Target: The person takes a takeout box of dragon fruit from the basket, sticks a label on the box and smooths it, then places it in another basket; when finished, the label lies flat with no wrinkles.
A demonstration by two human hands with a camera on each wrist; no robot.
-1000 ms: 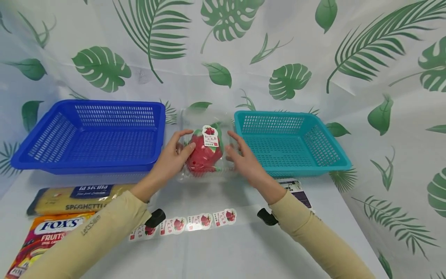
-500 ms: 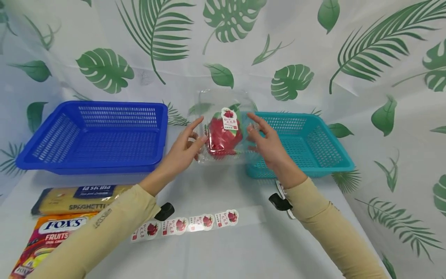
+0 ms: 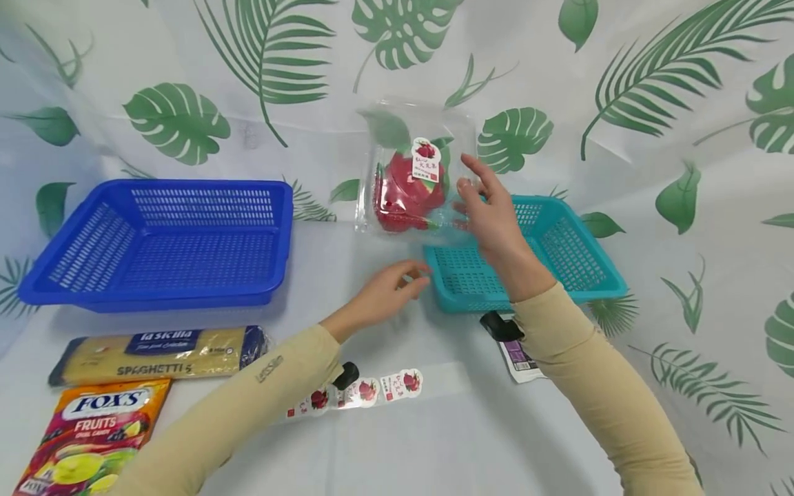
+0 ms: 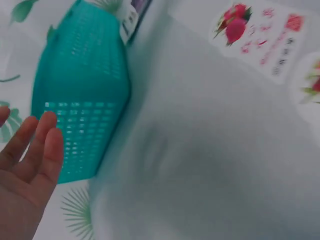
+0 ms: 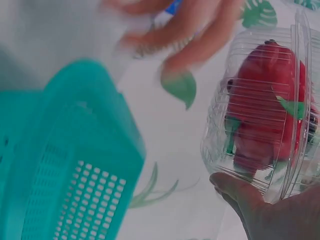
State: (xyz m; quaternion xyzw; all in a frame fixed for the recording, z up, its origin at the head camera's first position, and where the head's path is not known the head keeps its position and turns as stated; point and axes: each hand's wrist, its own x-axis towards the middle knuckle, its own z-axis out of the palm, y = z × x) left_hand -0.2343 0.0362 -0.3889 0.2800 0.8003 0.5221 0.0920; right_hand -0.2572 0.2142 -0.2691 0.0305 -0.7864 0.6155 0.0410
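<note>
My right hand grips a clear plastic clamshell box by its right side and holds it raised above the left end of the teal basket. Red dragon fruit with green tips shows through the plastic. A white dragon fruit sticker is stuck on the lid. In the right wrist view the thumb presses on the box's lower edge, while the other fingers are out of sight. My left hand holds nothing, its fingers relaxed at the basket's near left corner, below the box.
A blue basket stands at the left. In front of it lie a spaghetti pack and a Fox's candy bag. A sticker strip lies mid-table, partly under the left sleeve. A white-and-purple packet shows beside the right wrist.
The box has risen and moved right, away from the table's middle. Both hands were at its sides; the left has come off and dropped to the teal basket's corner.
</note>
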